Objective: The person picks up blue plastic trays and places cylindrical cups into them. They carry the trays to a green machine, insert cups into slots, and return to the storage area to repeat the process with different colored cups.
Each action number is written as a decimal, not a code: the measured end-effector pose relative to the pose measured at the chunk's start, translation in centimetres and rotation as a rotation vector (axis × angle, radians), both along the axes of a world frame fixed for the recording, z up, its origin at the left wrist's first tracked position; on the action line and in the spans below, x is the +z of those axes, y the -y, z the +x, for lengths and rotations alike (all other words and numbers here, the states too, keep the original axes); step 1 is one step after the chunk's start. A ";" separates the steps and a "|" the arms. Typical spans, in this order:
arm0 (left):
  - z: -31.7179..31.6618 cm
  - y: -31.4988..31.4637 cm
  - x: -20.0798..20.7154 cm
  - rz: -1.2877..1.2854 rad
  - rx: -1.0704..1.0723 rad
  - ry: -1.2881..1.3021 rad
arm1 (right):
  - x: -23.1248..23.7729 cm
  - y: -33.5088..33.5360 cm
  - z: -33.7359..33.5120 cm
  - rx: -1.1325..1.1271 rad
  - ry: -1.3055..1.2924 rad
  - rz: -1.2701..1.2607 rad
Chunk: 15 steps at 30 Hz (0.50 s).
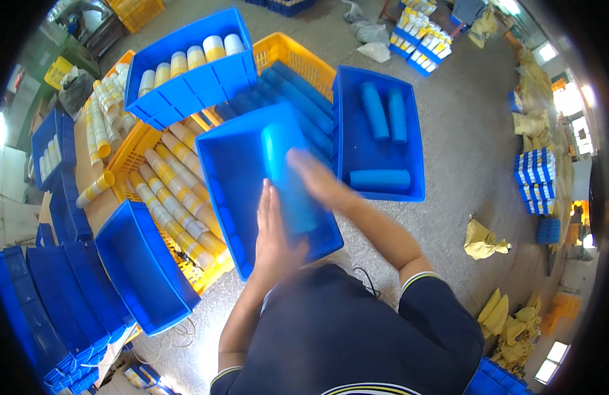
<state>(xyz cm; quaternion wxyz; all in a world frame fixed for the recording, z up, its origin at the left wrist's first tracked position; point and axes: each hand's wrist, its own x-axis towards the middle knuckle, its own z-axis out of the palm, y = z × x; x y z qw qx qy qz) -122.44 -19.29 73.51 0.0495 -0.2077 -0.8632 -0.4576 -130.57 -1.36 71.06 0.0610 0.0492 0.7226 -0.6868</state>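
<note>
A blue bin (232,191) stands tilted right in front of my body. Inside or just above it is a smooth blue cylinder (278,155), blurred along its length. My left hand (273,240) lies along the cylinder's left side, its fingers straight and together, the thumb side near the cylinder's lower end. From the right, my right hand (312,176) reaches over the cylinder; motion smears its fingers, so their grip is unclear. To the right, another blue bin (367,155) contains three blue cylinders (380,180).
Long blue cylinders (298,92) lie in a yellow crate (278,46). A blue bin (189,82) holds white and yellow cylinders above more banded ones (176,184). An unfilled blue bin (143,263) and stacked bins (51,283) stand left. A yellow sack (483,240) lies on the floor.
</note>
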 end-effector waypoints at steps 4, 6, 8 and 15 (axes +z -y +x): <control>-3.0 2.2 1.0 -0.127 0.194 -0.275 | -1.5 6.6 1.1 -0.027 0.482 -0.831; -3.2 4.6 2.0 -0.189 0.194 -0.254 | -3.1 8.2 -0.4 -0.077 0.518 -0.878; -3.1 6.4 2.7 -0.162 0.216 -0.130 | -5.2 8.0 -5.1 -0.014 0.506 -1.017; -5.0 7.9 2.0 0.029 0.304 -0.015 | -5.3 8.4 -5.1 0.362 0.483 -1.711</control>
